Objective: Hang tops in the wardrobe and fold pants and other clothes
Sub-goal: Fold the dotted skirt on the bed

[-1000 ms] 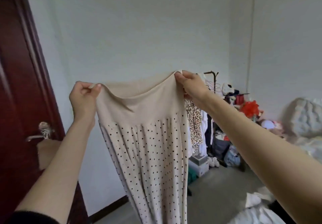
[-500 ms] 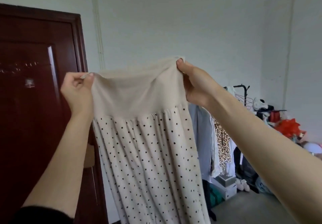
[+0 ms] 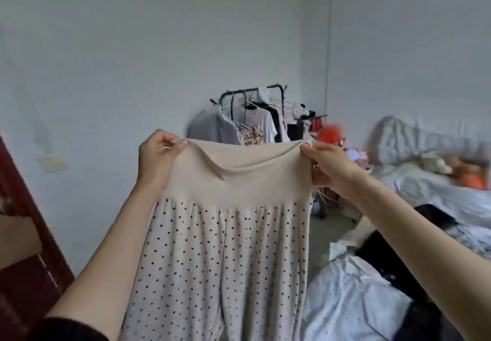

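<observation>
1. Polka-dot pants (image 3: 225, 261), cream with small dark dots, hang in the air in front of the person, held up by the wide plain beige waistband (image 3: 239, 178), which is stretched flat between the two hands and sags a little in the middle.
2. The left hand (image 3: 156, 160) pinches the waistband's left top corner, with the thumb and curled fingers closed on the fabric edge; its forearm rises from the lower left, a dark sleeve (image 3: 71, 331) showing at the bottom.
3. The right hand (image 3: 329, 166) pinches the right top corner in the same way, fingers curled round a small bunch of the band, and its bare forearm crosses from the lower right.
4. Below the band the dotted cloth falls in gathers and runs out of the bottom of the view; a crease down the middle hints at two legs.
5. Behind the pants, against the pale wall (image 3: 132, 48), stands a black clothes rack (image 3: 252, 93) with tops on hangers, among them a grey shirt (image 3: 210, 128) and a white tee (image 3: 261, 123).
6. To the right of the rack sits blurred clutter with something red (image 3: 329, 134).
7. At the far right lies a bed (image 3: 430, 181) with rumpled pale bedding and dark garments (image 3: 385, 250) strewn over it.
8. A dark red door (image 3: 26, 261) edges the lower left.
</observation>
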